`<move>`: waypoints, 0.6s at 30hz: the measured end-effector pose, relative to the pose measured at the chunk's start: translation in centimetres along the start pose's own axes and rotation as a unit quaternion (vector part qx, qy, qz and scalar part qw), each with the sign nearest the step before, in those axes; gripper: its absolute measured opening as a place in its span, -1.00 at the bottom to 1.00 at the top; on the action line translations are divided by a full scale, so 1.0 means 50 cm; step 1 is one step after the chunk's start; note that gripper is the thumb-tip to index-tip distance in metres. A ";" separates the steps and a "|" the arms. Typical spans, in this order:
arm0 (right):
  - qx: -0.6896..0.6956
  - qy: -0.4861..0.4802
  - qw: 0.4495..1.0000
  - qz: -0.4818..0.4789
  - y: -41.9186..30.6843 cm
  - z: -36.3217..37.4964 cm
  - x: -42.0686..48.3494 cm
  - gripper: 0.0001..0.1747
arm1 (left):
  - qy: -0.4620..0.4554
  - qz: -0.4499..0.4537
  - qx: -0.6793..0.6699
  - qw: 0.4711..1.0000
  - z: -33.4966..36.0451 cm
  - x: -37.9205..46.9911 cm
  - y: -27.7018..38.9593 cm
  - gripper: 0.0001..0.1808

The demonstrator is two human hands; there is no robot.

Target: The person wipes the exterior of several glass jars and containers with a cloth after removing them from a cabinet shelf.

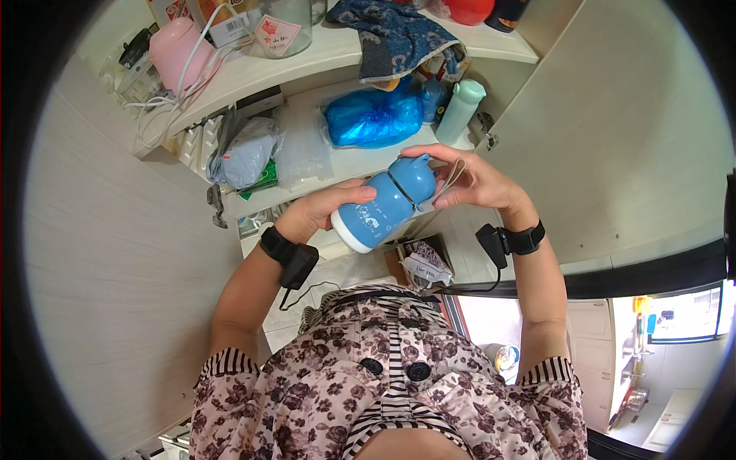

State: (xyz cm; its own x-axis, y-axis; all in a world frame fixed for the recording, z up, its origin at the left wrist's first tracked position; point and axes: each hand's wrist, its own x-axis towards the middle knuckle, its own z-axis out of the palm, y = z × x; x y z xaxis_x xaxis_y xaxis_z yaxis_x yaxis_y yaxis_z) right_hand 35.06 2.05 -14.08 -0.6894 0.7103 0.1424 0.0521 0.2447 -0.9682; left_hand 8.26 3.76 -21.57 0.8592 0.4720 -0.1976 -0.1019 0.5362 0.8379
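Observation:
Tilted in front of my chest is a blue bottle (378, 210) with a white base, white printed drawings and a rounded, eared cap (415, 177). My left hand (328, 206) grips the bottle's body near the base, thumb across its front. At the cap end, my right hand (468, 179) reaches over the top with its fingers bent around the cap; a grey strap loop (451, 185) hangs by its thumb. Past the bottle, a blue plastic bag (376, 118) with hidden contents and a mint-green bottle (461, 111) stand on a cupboard shelf (351, 164).
Cupboard doors flank me, left (115, 259) and right (621, 126). The upper shelf (322, 54) bears a pink appliance (183, 54) with a white cord, a glass jar (284, 29) and an overhanging dark blue cloth (397, 40). Wrapped bags (248, 152) sit on the lower shelf's left.

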 end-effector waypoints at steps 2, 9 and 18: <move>-0.041 0.000 0.999 -0.009 0.008 -0.004 -0.007 -0.23 | -0.020 -0.008 0.018 1.000 -0.006 0.004 -0.010 -0.18; -0.067 0.046 0.995 0.058 0.054 0.001 -0.033 -0.33 | -0.035 -0.027 0.065 0.997 0.031 0.007 -0.025 -0.11; -0.104 0.004 0.994 0.025 -0.017 0.011 -0.022 -0.40 | -0.017 -0.046 0.006 0.999 0.014 0.003 -0.010 -0.15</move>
State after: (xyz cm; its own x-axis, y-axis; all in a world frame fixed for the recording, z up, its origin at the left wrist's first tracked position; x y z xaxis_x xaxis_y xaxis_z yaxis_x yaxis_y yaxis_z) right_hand 35.38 0.68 -13.54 -0.6760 0.7303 0.0988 0.2341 0.3399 -0.9108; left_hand 8.77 3.09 -21.64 0.8807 0.3972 -0.2580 -0.0152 0.5682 0.8228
